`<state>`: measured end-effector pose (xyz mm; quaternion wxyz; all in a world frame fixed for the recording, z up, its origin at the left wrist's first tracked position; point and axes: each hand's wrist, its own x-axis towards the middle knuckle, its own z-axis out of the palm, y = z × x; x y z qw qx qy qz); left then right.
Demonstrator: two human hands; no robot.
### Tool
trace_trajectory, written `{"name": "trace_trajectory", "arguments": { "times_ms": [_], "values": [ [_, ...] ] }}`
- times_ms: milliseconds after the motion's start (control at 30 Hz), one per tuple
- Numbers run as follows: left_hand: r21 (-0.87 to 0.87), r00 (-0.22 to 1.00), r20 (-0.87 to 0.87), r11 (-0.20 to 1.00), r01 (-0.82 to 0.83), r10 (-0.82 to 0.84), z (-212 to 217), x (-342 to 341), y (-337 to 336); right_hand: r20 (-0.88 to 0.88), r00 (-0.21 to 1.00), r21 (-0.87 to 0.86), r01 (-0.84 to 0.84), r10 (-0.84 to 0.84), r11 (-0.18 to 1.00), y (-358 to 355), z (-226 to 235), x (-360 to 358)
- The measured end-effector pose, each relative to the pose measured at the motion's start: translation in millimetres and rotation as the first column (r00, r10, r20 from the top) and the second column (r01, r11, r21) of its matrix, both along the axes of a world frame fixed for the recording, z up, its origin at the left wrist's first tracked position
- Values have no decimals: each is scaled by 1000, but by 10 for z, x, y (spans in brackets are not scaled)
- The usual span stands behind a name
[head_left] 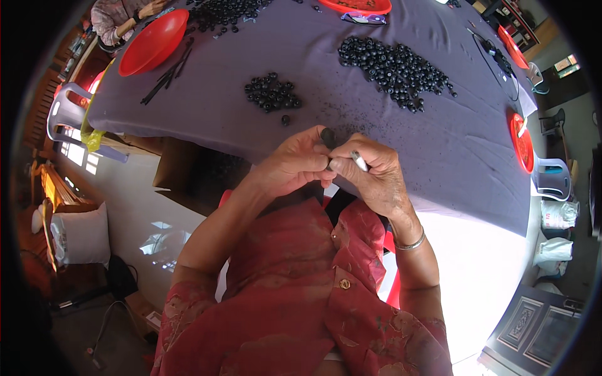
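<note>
My left hand (293, 160) and my right hand (377, 174) meet over the near edge of the table, fingers closed. A small black round piece (328, 164) is pinched between the fingertips, mostly hidden by them. A dark rounded thing (327, 135) shows at my left fingertips; whether it is a finger cover or another piece I cannot tell. My right hand grips a slim tool with a white handle (359, 161), its working end out of sight. Beyond my hands lie a small heap of black round pieces (272, 94) and a larger heap (395, 72), with dark crumbs between.
A purple cloth (207, 103) covers the table. Red basins (153, 42) and thin black strips (168, 74) lie at the left; another red basin (357, 5) is at the far side. Another person's sleeve (113, 22) shows far left. An open cardboard box (182, 175) stands below the edge.
</note>
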<state>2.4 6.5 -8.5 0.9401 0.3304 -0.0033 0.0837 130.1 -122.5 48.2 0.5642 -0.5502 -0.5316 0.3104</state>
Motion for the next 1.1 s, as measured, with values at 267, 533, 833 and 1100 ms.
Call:
{"name": "trace_trajectory", "arguments": {
  "times_ms": [267,533,833,1100],
  "values": [
    [665,794,-230,686,-293,562,192,-162,368,551,790,-189,430,-267,883,382,-49,652],
    [968,440,195,-99,-231,877,-179,-121,662,713,588,-64,597,-382,800,1092,-308,1265],
    [888,358,77,99,-449,930,-67,-93,492,894,435,-188,586,-110,788,1637,-281,1135],
    [667,625,-106,522,-533,773,153,-103,302,635,748,-145,361,-192,921,1233,-119,889]
  ]
}}
